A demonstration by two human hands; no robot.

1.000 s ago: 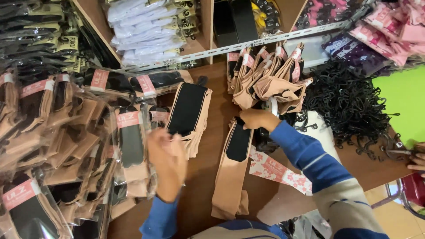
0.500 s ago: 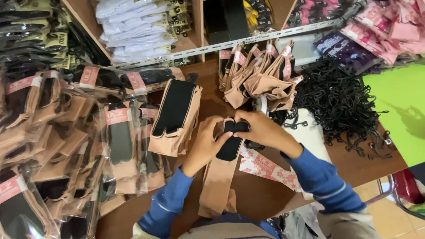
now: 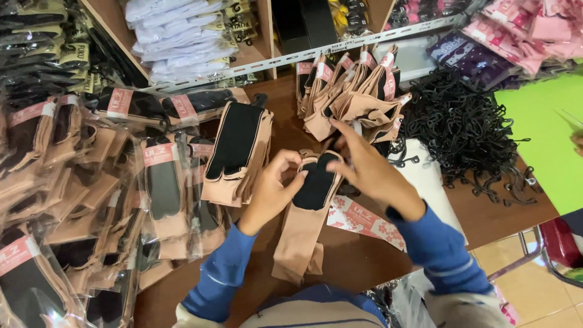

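Centrally, both hands, left hand (image 3: 270, 191) and right hand (image 3: 367, 170), grip a beige sock pair (image 3: 306, 218) above the counter (image 3: 358, 261).

A brown wooden counter (image 3: 480, 209) fills the middle of the view. Behind it runs a wooden shelf unit (image 3: 264, 36) split by upright dividers, with a pale label strip (image 3: 316, 53) along its front edge. At lower right lies a tan tiled floor (image 3: 522, 291), where a red-seated metal chair (image 3: 562, 246) stands. The light is even and indoor.
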